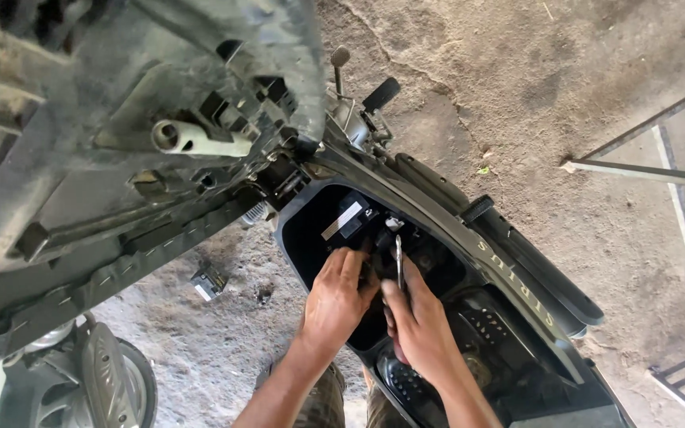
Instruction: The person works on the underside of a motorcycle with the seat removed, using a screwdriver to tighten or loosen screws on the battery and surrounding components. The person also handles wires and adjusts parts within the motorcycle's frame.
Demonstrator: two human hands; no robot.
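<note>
Head view: raised scooter seat [120, 143], underside up, fills upper left. Below it, black under-seat compartment [311, 238] of the scooter, open. Left hand [336, 301] reaches in, fingers curled on dark parts. Right hand [422, 329] clenched round slim metal tool [399, 261], upright, over compartment centre. Cracked dirt floor [580, 95] around.

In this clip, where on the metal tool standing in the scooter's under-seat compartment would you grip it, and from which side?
Probably the lower shaft of the metal tool, from the near side, where the right hand wraps it. It stands nearly upright with its top end in the compartment, so only the lower part is free.
</note>
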